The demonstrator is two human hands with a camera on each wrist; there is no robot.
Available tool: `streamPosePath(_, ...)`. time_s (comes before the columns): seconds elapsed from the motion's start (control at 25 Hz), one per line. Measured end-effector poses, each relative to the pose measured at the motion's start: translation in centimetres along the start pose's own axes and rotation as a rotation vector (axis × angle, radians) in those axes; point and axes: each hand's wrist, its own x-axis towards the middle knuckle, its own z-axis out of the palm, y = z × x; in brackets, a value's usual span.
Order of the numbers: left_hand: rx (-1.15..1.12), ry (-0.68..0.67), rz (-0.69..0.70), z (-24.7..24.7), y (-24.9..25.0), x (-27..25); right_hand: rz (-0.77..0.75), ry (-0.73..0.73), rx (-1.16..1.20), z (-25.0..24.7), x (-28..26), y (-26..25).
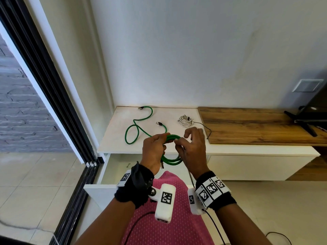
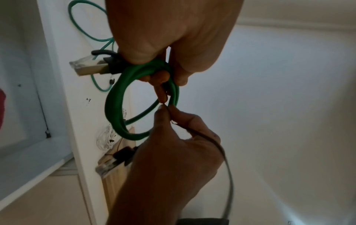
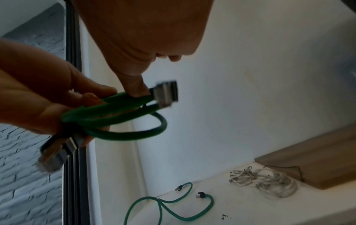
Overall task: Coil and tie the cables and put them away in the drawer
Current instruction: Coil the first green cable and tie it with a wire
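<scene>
Left hand (image 1: 153, 152) is clamped round the coiled green network cable (image 1: 171, 160), held above the open white drawer (image 1: 113, 167). Right hand (image 1: 192, 147) pinches 1 thin tie end at the coil. If either grip slackens, I'd bet the springy loops pop open.

Left hand (image 1: 153, 152) fingers curled gripping; right hand (image 1: 192, 147) pinching with thumb and forefinger, other fingers raised; hands close together at chest height.
</scene>
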Motion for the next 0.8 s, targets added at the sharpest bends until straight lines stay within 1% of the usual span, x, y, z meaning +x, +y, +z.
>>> streamPosePath(0.04,0.022,0.013,0.021,0.0,-0.2,0.1,0.012,-0.007,0.028,-0.1,0.2,0.3)
streamPosePath(0.12,0.039,0.045,0.034,-0.1,-0.5,0.2,0.033,-0.073,0.136,-0.1,0.1,0.7)
streamPosePath(0.24,0.043,-0.012,0.089,-0.3,-0.1,0.2,0.087,-0.175,0.322,0.1,-0.3,1.2)
streamPosePath(0.36,0.034,-0.040,0.122,-0.3,0.2,0.0,0.167,-0.128,0.438,0.4,-0.4,1.1)
streamPosePath(0.44,0.015,-0.068,0.108,-0.4,0.0,-0.2,0.140,-0.075,0.386,0.5,-0.2,0.8)
streamPosePath(0.56,-0.020,-0.087,0.049,-0.4,0.4,-0.5,0.010,-0.033,0.246,0.2,0.2,0.6)
streamPosePath(0.68,-0.038,-0.095,-0.089,-0.4,1.0,-0.2,-0.030,-0.009,0.240,-0.1,0.1,0.6)
streamPosePath(0.76,-0.065,-0.140,-0.192,-0.5,1.3,0.0,-0.040,-0.007,0.239,-0.3,-0.1,0.7)
streamPosePath(0.8,-0.078,-0.159,-0.223,-0.6,1.3,0.0,-0.050,-0.011,0.233,-0.3,-0.2,0.8)
